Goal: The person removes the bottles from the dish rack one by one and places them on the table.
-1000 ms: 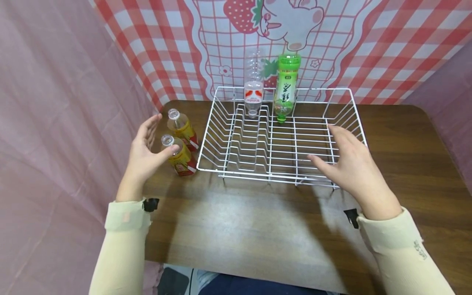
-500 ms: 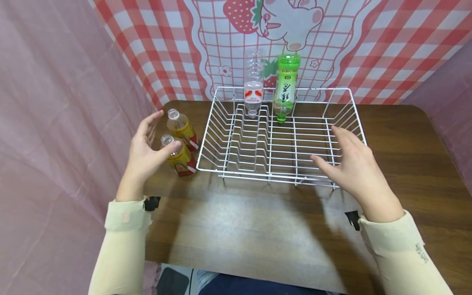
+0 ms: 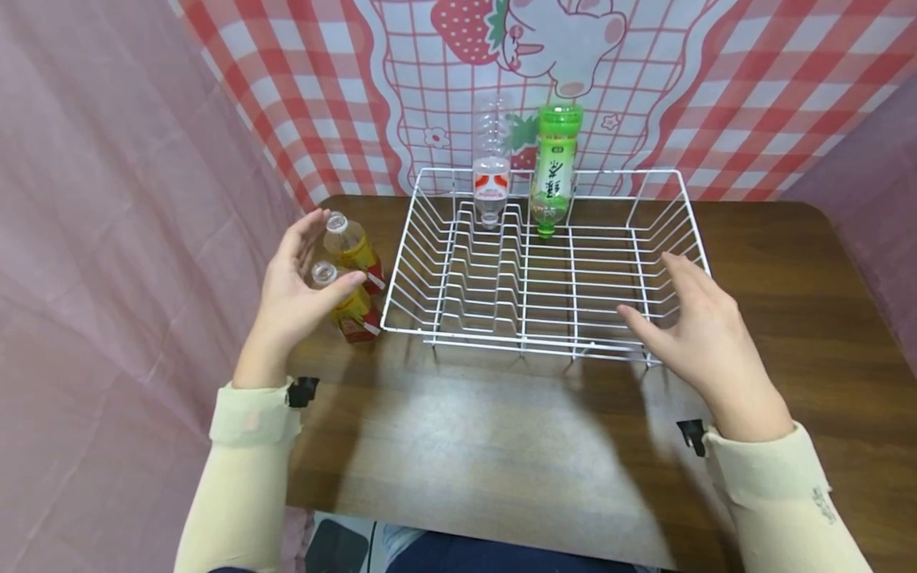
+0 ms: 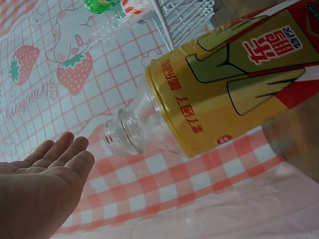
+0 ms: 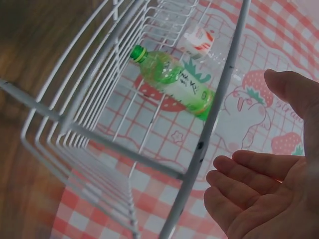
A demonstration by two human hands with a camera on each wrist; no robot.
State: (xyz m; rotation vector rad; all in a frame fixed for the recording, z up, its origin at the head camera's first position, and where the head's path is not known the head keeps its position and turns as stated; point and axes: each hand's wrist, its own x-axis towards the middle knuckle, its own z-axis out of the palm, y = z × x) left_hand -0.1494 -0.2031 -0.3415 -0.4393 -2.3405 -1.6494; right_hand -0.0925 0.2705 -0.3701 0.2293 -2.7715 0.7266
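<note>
on the wooden table (image 3: 458, 438), the wire rack (image 3: 423, 169) stands right of two bottles. the person's right hand (image 3: 705, 342) is loose and holds nothing at the rack's near right corner; the left hand (image 3: 290, 298), relaxed and ungrasping, is beside the upright nearer bottle (image 3: 358, 325). wrapping its label probably steadies best, with fingertips clear of the farther bottle (image 3: 361, 253); its uncapped neck (image 3: 324, 272) likely gives little purchase.

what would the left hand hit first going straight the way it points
Probably the nearer yellow-labelled bottle: the left hand opens toward it in the head view, though depth is unclear.
</note>
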